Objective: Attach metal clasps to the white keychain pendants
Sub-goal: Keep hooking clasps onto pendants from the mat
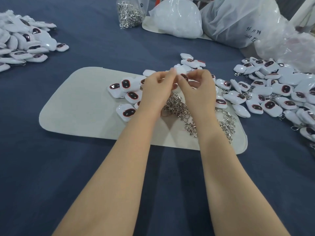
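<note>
Left hand (pixel 156 87), right hand (pixel 197 89) around pendant (pixel 179 70)

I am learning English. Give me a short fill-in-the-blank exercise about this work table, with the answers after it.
1. The left hand and the right hand hold one white pendant ____ them.
2. Loose metal clasps lie on the beige ____.
3. The cloth on the table is dark ____.
4. The clear bag at the far edge holds more metal ____.
Answers: between; mat; blue; clasps.

Dark handwritten marks on translucent plastic bag (pixel 242 21), perhaps "96", the rest illegible
</note>
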`<state>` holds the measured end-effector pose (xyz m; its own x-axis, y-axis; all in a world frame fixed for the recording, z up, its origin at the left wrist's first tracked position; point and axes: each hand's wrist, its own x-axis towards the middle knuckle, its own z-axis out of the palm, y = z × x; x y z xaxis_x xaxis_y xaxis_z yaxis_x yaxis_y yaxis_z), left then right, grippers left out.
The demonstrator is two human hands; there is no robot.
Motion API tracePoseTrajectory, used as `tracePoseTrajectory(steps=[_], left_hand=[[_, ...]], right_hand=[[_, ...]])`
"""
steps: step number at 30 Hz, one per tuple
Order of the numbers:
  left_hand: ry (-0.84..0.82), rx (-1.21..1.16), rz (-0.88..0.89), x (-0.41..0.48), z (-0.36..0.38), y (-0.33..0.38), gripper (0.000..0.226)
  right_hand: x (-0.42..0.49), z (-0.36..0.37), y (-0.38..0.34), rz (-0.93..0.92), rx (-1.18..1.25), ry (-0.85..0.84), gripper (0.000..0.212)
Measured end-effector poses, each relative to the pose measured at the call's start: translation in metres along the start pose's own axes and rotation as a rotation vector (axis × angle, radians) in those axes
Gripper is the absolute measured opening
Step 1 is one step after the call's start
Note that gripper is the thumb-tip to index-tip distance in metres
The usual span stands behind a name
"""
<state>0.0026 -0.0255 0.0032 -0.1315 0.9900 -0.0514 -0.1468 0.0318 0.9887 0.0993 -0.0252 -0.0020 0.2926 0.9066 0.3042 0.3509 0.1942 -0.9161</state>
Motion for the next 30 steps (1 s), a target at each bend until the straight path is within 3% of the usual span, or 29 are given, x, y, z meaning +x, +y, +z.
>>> tracePoseTrajectory(steps=[2, 7, 10, 12, 14, 20, 24, 30], left_hand=[[0.001, -0.039, -0.032, 0.0, 0.0, 0.0, 0.022], [0.259, -0.057, 0.045, 0.004, -0.003, 0.002, 0.011], [0.378, -0.172, 0.059, 0.006, -0.007, 0.005, 0.013], [0.392, -0.293, 0.026, 0.006, -0.009, 0.006, 0.016], [0.374, -0.355, -0.004, 0.006, -0.01, 0.005, 0.019], [0.314, -0.329, -0.037, 0.006, -0.006, 0.0, 0.019], [0.259, -0.162, 0.053, 0.006, -0.006, -0.003, 0.024], [0.171, 0.085, 0.152, 0.002, 0.0, -0.005, 0.026]], right_hand=[[-0.002, 0.004, -0.003, -0.031, -0.001, -0.087, 0.016], [-0.004, 0.005, -0.007, -0.063, 0.027, -0.158, 0.012], [-0.004, 0.003, -0.001, -0.038, -0.28, -0.156, 0.024], [-0.005, 0.003, 0.004, 0.029, -0.602, -0.259, 0.037], [-0.007, 0.004, 0.006, 0.075, -0.747, -0.326, 0.041], [-0.005, 0.006, 0.006, 0.058, -0.662, -0.251, 0.011], [-0.001, 0.0, 0.008, 0.097, -0.369, -0.132, 0.003], [0.003, -0.005, 0.009, 0.157, 0.033, -0.04, 0.005]])
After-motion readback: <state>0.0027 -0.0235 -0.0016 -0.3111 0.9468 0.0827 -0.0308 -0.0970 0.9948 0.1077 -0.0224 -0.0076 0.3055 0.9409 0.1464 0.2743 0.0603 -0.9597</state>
